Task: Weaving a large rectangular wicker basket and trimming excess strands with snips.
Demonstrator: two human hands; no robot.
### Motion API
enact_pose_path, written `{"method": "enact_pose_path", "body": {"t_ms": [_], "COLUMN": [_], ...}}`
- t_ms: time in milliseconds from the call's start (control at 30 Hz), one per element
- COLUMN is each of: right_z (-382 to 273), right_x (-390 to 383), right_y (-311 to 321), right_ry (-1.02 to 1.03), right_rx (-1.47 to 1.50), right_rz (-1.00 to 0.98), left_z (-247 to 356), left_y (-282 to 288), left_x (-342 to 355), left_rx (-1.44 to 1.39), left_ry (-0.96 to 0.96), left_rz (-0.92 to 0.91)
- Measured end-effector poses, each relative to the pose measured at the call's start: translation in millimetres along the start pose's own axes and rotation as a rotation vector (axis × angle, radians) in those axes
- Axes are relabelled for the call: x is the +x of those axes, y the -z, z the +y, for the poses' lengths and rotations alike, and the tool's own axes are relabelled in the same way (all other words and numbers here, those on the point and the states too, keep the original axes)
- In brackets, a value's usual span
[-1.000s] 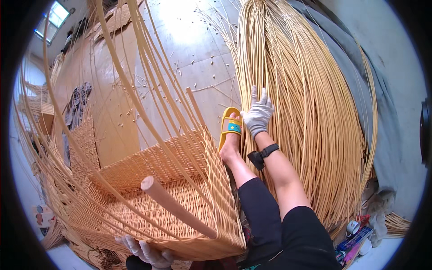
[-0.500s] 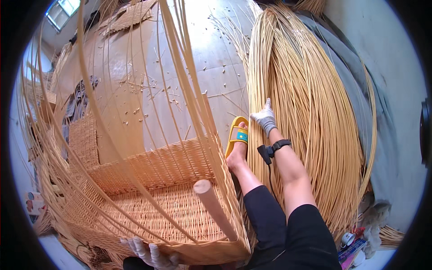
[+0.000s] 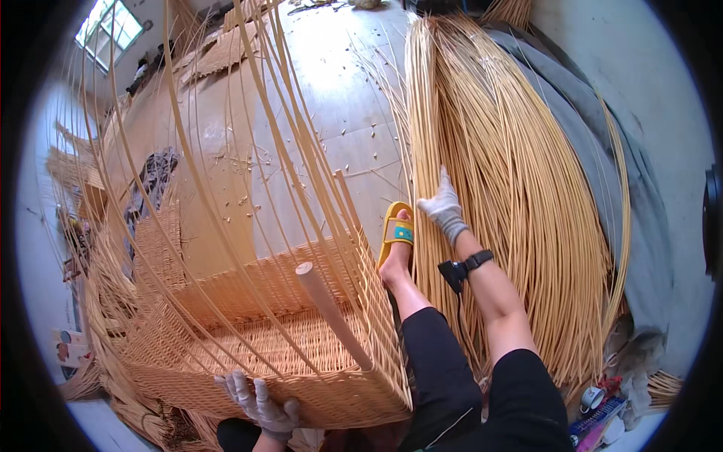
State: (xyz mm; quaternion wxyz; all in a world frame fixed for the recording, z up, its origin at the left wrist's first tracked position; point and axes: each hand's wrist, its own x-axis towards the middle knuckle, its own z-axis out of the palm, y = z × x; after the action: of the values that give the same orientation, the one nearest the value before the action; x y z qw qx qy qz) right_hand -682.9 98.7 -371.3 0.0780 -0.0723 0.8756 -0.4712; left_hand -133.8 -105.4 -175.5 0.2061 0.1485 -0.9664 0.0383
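Gripping the near rim of the half-woven basket (image 3: pixel 301 354), your gloved left hand (image 3: pixel 260 403) steadies it, while your right hand (image 3: pixel 443 205) lies with fingers spread on the cane bundle (image 3: pixel 512 188) beside your sandal (image 3: pixel 397 233). Canes look light, springy; take one low. Since earlier, the basket's wooden post (image 3: pixel 331 313) has swung upright.

Likely weaving workshop — rattan bundle (image 3: pixel 520 196), half-woven basket (image 3: pixel 301 354).

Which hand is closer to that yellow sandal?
The right hand lies beside the yellow sandal, reaching into the cane bundle. The left hand is far off, on the woven basket rim.
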Motion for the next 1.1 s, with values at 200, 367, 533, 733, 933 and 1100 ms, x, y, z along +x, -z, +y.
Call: {"method": "enact_pose_path", "body": {"t_ms": [200,367,533,733,933,1100], "right_z": [33.9,130.6,194.8,179.3,212.8,240.2], "right_x": [-24.9,-5.7,16.2,-2.1,-128.6,-238.1], "right_y": [60.6,129.7,130.9,122.5,133.2,143.8], "right_ry": [0.298,0.033,-0.165,-0.250,-0.411,-0.249], "right_rx": [0.300,0.392,0.265,-0.174,-0.100,0.172], "right_rz": [0.110,0.254,0.240,0.147,-0.019,0.032], "left_z": [1.3,7.0,10.0,6.0,6.0,9.2], "left_y": [0.2,5.4,8.8,3.4,-3.4,-5.5], "left_x": [8.4,16.3,22.0,18.1,17.9,24.1], "left_rx": [0.012,0.021,0.027,0.015,-0.013,0.000], "left_ry": [-0.032,-0.035,-0.041,-0.060,-0.074,-0.079], "left_rz": [0.035,0.033,0.035,0.082,0.116,0.156]}}
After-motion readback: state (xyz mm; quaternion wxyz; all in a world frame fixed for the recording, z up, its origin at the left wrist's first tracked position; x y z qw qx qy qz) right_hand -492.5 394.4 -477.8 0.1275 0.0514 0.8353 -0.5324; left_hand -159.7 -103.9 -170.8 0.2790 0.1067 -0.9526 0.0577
